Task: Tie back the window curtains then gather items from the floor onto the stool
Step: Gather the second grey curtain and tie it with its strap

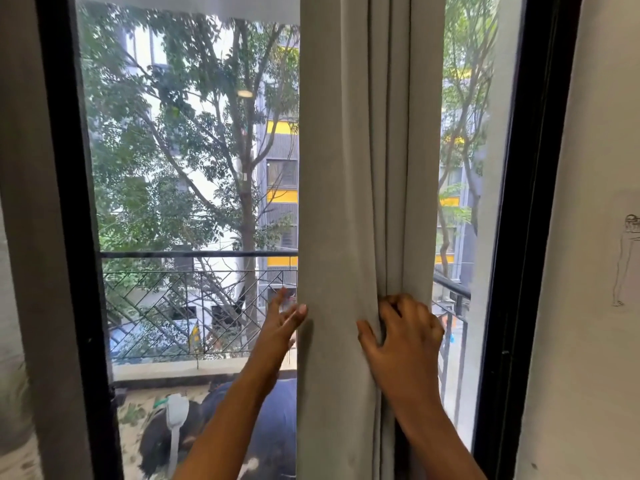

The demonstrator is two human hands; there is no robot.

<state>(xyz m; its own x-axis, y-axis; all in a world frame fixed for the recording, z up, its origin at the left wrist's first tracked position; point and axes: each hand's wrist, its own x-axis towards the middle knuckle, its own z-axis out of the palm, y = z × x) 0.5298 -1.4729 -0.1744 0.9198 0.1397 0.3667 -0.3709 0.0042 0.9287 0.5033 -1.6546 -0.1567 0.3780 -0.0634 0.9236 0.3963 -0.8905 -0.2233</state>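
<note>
A grey curtain (349, 168) hangs bunched into a narrow column in front of the window (194, 150). My right hand (405, 337) grips the curtain's folds on its right side at about railing height, fingers pressed into the pleats. My left hand (282, 318) is at the curtain's left edge with its fingers spread apart, touching or just beside the fabric and holding nothing. Another grey curtain (31, 237) hangs at the far left. No stool is in view.
The black window frame (526, 237) stands to the right, with a pale wall (595, 271) beyond it. Dark bags and a white strap (175, 420) lie on patterned fabric at the bottom. Outside are a balcony railing (194, 303), trees and buildings.
</note>
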